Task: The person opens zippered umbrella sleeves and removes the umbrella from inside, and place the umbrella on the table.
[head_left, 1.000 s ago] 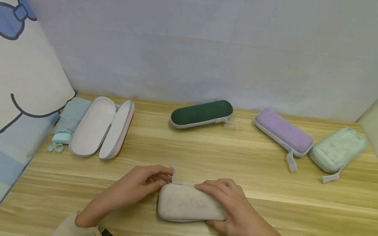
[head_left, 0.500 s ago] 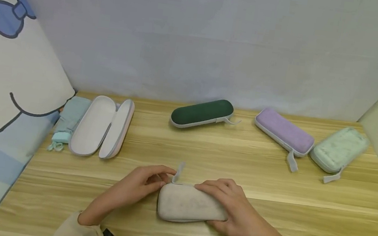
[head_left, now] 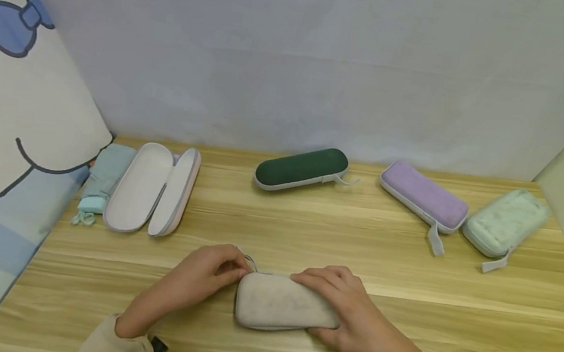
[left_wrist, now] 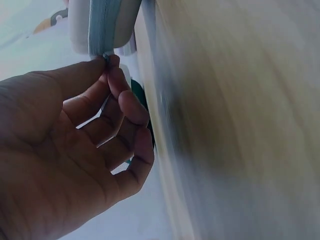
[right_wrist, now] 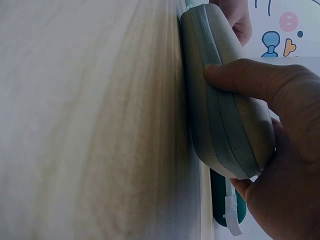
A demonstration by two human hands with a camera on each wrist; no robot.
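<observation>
A beige zippered case (head_left: 278, 304) lies on the wooden table before the person, its lid down. The right hand (head_left: 346, 312) grips its right end, fingers along the far edge and thumb on the near side. In the right wrist view, the thumb presses on the grey zipper band (right_wrist: 222, 107). At the case's far left corner, the left hand (head_left: 210, 271) pinches the zipper pull between thumb and index finger. Part of the grey pull strap (head_left: 248, 259) shows behind those fingers. The left wrist view has the thumb and fingertip meeting right at the zipper band (left_wrist: 103, 30).
An open case with white lining (head_left: 136, 192) stands back left, beside a teal pouch (head_left: 110, 168). Along the back lie a dark green case (head_left: 301, 168), a purple case (head_left: 424, 195) and a mint case (head_left: 507, 222). A pale cloth wall (head_left: 329, 63) rises behind.
The pull strap, upright before, now leans left behind the left fingers, which have closed in at the corner. The case and the right hand have stayed in place.
</observation>
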